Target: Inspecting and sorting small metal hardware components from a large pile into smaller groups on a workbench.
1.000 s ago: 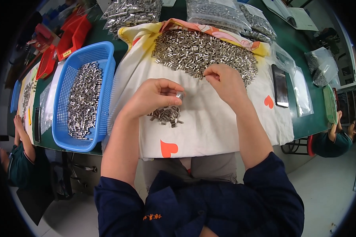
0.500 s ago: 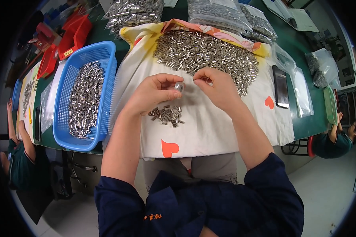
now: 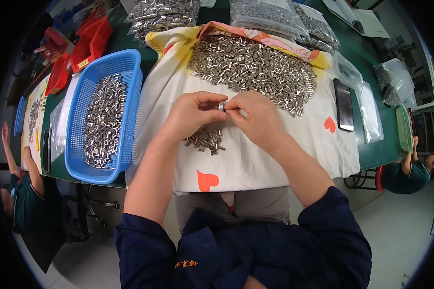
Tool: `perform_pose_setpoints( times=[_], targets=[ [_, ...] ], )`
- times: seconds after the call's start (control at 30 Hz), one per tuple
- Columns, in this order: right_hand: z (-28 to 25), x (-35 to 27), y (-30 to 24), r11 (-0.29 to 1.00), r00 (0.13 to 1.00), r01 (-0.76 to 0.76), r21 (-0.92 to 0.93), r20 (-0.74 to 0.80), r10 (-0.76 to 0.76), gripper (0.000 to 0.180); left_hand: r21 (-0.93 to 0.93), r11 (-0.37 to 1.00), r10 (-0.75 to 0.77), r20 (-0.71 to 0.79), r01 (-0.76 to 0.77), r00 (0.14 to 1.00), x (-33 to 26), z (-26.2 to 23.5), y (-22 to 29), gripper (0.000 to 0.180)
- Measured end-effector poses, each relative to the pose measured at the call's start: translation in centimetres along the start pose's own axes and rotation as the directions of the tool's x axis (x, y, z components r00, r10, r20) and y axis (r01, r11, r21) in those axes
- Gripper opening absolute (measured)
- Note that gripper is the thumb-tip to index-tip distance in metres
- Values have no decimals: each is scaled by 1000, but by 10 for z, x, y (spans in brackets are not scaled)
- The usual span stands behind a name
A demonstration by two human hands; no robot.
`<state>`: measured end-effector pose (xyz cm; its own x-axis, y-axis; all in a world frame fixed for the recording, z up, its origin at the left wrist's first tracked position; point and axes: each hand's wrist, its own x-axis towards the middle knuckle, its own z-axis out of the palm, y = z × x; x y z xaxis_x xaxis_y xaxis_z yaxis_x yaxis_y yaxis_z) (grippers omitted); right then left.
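Note:
Between the thumb and fingers of my left hand (image 3: 190, 115) sits a small round silver metal ring (image 3: 222, 105), seen nearly edge-on. My right hand (image 3: 256, 115) is closed in a pinch right at the ring's right side, its fingertips touching or almost touching it. Whatever those fingertips hold is too small and covered to make out. Below my left hand a small heap of short metal sleeves (image 3: 206, 141) lies on the white cloth (image 3: 255, 166). Beyond both hands spreads a large pile of similar metal sleeves (image 3: 250, 62).
A blue plastic basket (image 3: 72, 139) with many sleeves stands at left, red bins (image 3: 91, 41) behind it. Filled plastic bags (image 3: 265, 17) line the back. At right lie a phone (image 3: 343, 103) and clear bags (image 3: 370, 113). Other people work at both sides.
My right hand has come down and left from the edge of the big pile to the ring. My left hand keeps its grip, and the ring now shows more edge-on.

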<state>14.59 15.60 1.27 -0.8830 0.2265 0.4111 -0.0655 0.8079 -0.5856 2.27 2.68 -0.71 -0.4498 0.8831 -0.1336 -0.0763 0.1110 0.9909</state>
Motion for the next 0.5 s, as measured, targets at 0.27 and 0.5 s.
perform_pose_setpoints(
  times=[0.27, 0.5],
  targets=[
    [-9, 5, -1, 884, 942, -315, 344, 230, 247, 13, -93, 988, -112, 105, 122, 988, -10, -7, 13, 35],
    [-2, 10, 36, 972, 979, -202, -121, 6, 204, 13, -10, 992, -124, 138, 126, 983, -6, -6, 8, 34]
  ],
)
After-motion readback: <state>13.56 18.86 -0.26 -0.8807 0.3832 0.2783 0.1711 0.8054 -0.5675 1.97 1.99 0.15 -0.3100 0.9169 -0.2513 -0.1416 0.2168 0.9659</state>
